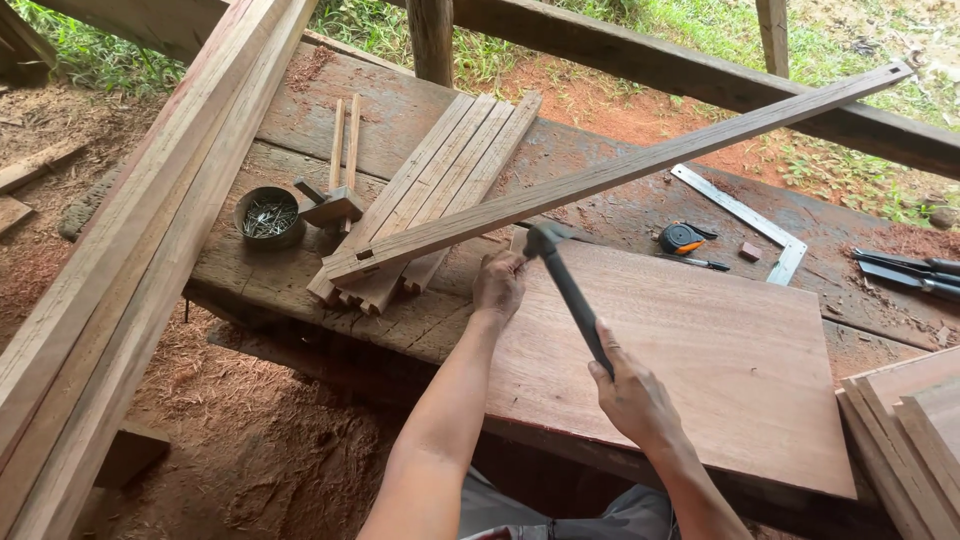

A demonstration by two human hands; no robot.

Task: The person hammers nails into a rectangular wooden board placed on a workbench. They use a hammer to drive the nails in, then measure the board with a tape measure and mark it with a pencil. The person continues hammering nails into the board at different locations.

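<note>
while the right hand point(632, 392) is clenched round the dark handle of one hammer point(568, 290), its head sits just over the near edge of one long slat point(620, 172) lying aslant across the workbench point(420, 320). the left hand point(498, 283) has its fingers curled at that slat's edge, by the corner of one broad board point(700, 350). four short slats point(440, 190) lie stacked under the long one. one tin of nails point(268, 216), one steel square point(750, 218) and one tape measure point(682, 238) rest apart.

A rough plank workbench point(300, 270) carries a flat wooden board point(700, 350), stacked slats point(440, 190), a nail tin point(268, 216), a steel square point(745, 215) and a tape measure point(682, 237).
</note>
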